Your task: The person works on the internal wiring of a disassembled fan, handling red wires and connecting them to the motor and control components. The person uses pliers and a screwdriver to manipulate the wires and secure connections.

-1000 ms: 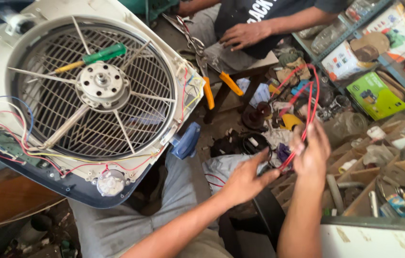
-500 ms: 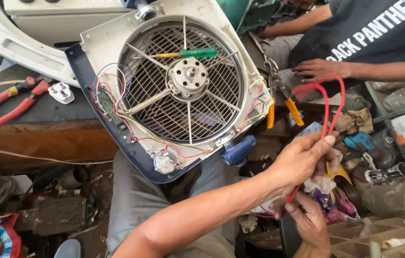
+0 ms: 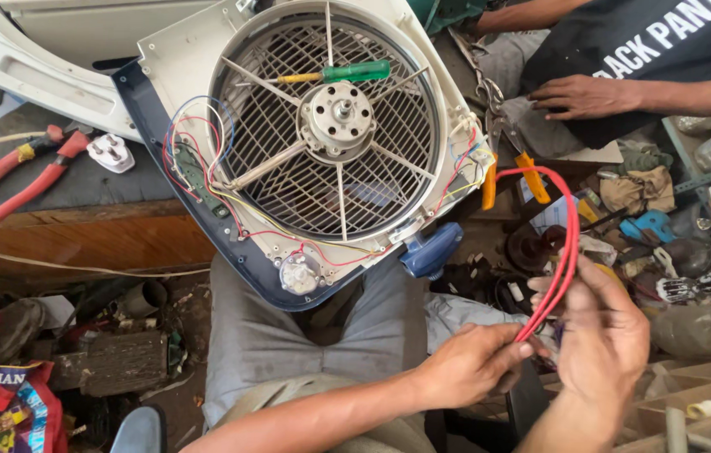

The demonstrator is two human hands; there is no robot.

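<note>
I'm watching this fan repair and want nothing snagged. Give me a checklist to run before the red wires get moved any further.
1. Both hands on the looped red wires: ok, left hand and right hand pinch them.
2. Loop clear of the orange-handled pliers: cannot tell, they overlap in view.
3. Green-handled screwdriver secure: not ok, lying loose on the round grey fan grille.
4. Other person's hand clear: ok.
5. Wire ends bare: cannot tell.

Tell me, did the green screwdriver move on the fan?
No. The green screwdriver still lies on the grille just above the motor hub; only the camera shifted.
</note>
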